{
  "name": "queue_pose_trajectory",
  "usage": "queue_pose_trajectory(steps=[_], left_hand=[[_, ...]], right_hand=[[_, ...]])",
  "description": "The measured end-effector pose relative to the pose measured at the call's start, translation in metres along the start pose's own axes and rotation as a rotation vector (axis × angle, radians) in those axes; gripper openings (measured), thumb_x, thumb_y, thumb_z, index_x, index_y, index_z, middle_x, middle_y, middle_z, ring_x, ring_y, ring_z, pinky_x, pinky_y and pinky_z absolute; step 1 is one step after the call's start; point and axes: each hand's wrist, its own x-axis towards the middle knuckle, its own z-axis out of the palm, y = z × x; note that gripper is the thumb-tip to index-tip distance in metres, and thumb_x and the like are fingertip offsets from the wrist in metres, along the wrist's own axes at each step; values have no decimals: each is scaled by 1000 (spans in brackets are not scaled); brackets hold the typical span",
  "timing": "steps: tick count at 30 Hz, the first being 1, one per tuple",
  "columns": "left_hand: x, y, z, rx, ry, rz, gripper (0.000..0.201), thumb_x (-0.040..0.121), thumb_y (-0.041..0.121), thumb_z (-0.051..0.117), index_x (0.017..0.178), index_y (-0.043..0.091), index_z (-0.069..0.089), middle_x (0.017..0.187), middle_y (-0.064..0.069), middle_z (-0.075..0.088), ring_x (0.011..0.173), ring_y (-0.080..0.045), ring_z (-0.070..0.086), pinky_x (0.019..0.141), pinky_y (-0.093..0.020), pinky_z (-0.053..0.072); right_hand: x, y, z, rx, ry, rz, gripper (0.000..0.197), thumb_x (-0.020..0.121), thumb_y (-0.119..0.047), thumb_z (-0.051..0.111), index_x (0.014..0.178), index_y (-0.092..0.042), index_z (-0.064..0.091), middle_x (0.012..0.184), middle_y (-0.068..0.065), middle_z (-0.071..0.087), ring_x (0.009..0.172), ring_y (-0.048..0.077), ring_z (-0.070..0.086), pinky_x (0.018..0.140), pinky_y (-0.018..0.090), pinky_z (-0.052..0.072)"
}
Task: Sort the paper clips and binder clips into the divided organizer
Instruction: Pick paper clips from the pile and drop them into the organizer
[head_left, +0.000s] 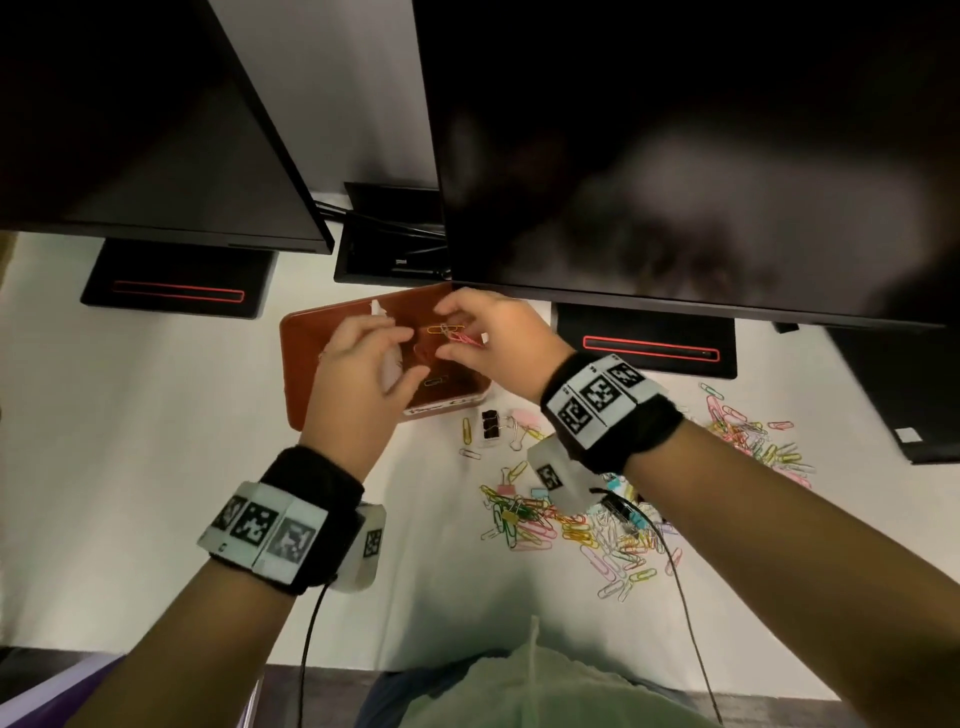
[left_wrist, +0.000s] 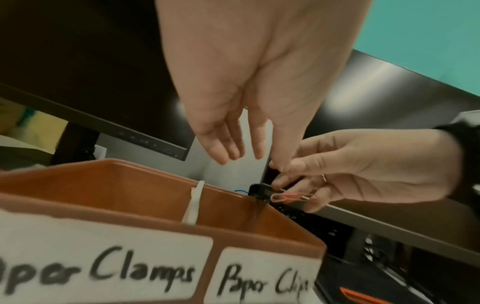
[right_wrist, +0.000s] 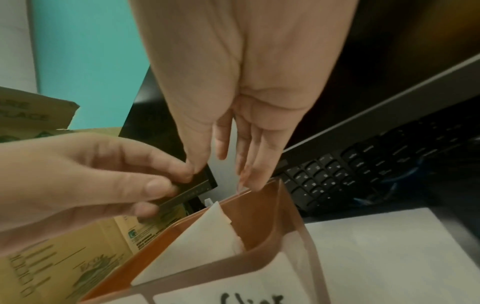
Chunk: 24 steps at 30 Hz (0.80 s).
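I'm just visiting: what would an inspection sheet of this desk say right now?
Surface: white desk.
Job's things: brown divided organizer labelled "Paper Clamps" and "Paper Clips"; coloured paper clips and black binder clips loose on the desk.
Clutter: nothing seen.
Hands: right hand pinches pink paper clips above the organizer; left hand touches them.
Cables: black wrist cables.
Surroundings: two dark monitors, black keyboard.
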Motion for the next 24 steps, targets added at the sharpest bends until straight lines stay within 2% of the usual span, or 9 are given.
queue_pose_trajectory(steps=[3, 5, 8, 11, 13, 15, 17, 20, 24], left_hand=[[-25, -3, 9, -61, -57, 105, 27, 80, 20, 69, 106, 16, 64, 105, 4, 55, 92, -10, 54, 85, -26, 47], [-42, -12, 25, -78, -187, 69, 27, 81, 24, 68, 107, 19, 62, 102, 7, 54, 86, -8, 54, 80, -26, 49], [-56, -31, 56, -10, -361, -23, 43, 83, 31, 65, 122, 18, 54, 118, 2, 53, 101, -14, 55, 91, -29, 46], [-57, -38, 83, 44, -474, -77, 60, 84, 36, 62, 136, 17, 40, 138, -1, 44, 125, -19, 43, 105, -28, 32], [-55, -37, 95, 55, -486, -97, 64, 85, 35, 60, 140, 15, 34, 144, -1, 37, 131, -19, 34, 109, -26, 25], [-53, -34, 104, 61, -459, -77, 62, 86, 32, 60, 140, 14, 34, 143, -1, 36, 131, -19, 32, 109, -25, 23], [-51, -33, 111, 70, -439, -24, 56, 86, 26, 60, 136, 13, 39, 137, -2, 41, 127, -20, 36, 108, -26, 27], [-52, -34, 119, 68, -423, 42, 44, 86, 20, 60, 128, 12, 50, 126, -2, 49, 116, -19, 45, 104, -30, 38], [-53, -36, 125, 50, -360, 98, 19, 83, 14, 63, 102, 12, 64, 105, -4, 60, 96, -21, 54, 86, -32, 46]], right_hand=[[-9, 23, -12, 37, 107, 54, 29, 87, -26, 62, 116, -21, 57, 116, -1, 61, 99, 12, 60, 86, 28, 52], [-15, 48, -19, -52, 141, 122, 24, 89, -23, 60, 113, -20, 58, 113, -1, 63, 97, 13, 61, 87, 31, 52], [-21, 84, -20, -197, 25, 272, 31, 89, -15, 56, 120, -19, 56, 123, 4, 60, 107, 19, 60, 94, 31, 48], [-25, 103, -9, -289, -122, 310, 40, 89, -8, 52, 128, -16, 52, 135, 6, 51, 119, 23, 53, 102, 31, 41], [-25, 109, -1, -315, -157, 308, 44, 88, -2, 50, 131, -14, 50, 139, 6, 47, 126, 23, 46, 106, 29, 35], [-23, 111, 3, -363, -177, 302, 47, 87, 4, 47, 132, -10, 48, 139, 9, 45, 130, 24, 41, 109, 28, 32], [-22, 112, 7, -419, -223, 308, 49, 86, 9, 44, 132, -7, 48, 138, 11, 43, 128, 28, 42, 108, 32, 37], [-26, 115, 16, -470, -254, 321, 45, 83, 13, 44, 124, -5, 52, 131, 13, 44, 118, 31, 49, 99, 38, 47], [-35, 128, 22, -393, -215, 312, 37, 83, 10, 44, 112, -10, 58, 116, 11, 55, 104, 29, 57, 89, 34, 49]])
